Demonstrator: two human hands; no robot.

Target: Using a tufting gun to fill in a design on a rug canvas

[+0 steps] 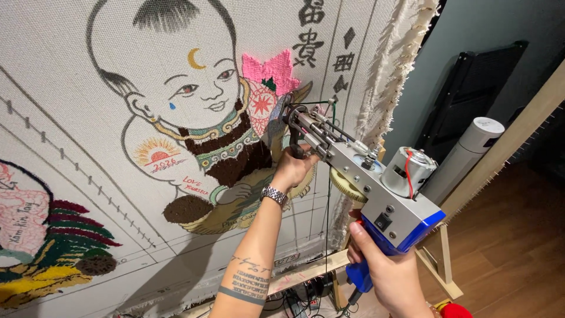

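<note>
At the cloth: tufting gun [353, 165] pressed to stretched tufting cloth [70, 118].
Left hand [292, 168]: closed round the gun's front handle.
Right hand [385, 274]: wrapped tight round the blue grip.
Risk: green yarn [328, 194] hanging beside the gear may snag, judging by its slack.

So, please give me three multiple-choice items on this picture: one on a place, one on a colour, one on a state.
1. Where is the left hand?
A. on the front handle of the tufting gun
B. flat on the cloth
C. on the floor

2. What colour is the gun's rear grip?
A. red
B. blue
C. green

3. How is the right hand?
A. open
B. closed round the grip
C. hanging free

Answers: 1 A, its fingers wrap the front handle; 2 B, the grip housing is blue; 3 B, its fingers curl round the grip.
</note>
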